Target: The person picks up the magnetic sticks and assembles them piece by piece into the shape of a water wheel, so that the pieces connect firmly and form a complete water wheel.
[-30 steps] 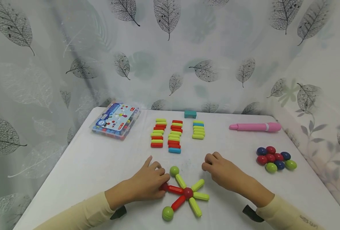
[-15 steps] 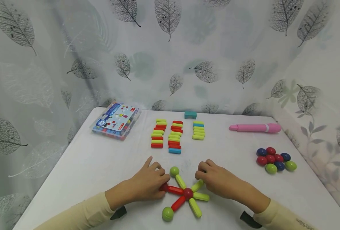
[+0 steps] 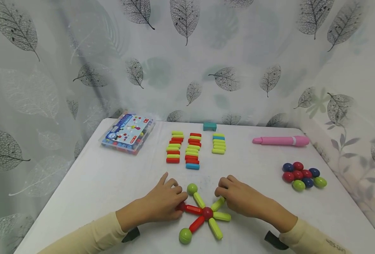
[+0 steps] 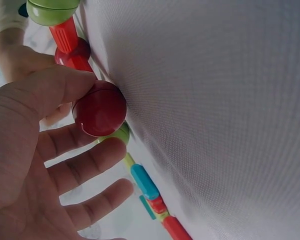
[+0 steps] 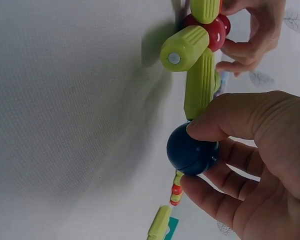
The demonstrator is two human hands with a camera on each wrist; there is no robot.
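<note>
A star of magnetic sticks lies near the table's front edge around a red centre ball (image 3: 207,212). My left hand (image 3: 178,201) pinches a red ball (image 4: 99,109) at the outer end of the red stick (image 3: 192,209), thumb on one side and fingers on the other. My right hand (image 3: 221,193) grips a dark blue ball (image 5: 190,150) between thumb and fingers, held against the tip of the upper-right green stick (image 5: 200,82). In the head view that blue ball is hidden under the hand. Green balls (image 3: 192,188) (image 3: 185,235) cap two other sticks.
Three rows of coloured sticks (image 3: 192,150) lie mid-table, with a teal block (image 3: 210,126) behind them. A clear plastic box (image 3: 127,133) sits back left, a pink pen (image 3: 280,140) back right, and a cluster of balls (image 3: 303,175) at the right. A leaf-print curtain surrounds the table.
My right hand has moved left and down onto the end of the upper-right green stick. The left hand has stayed on the red ball.
</note>
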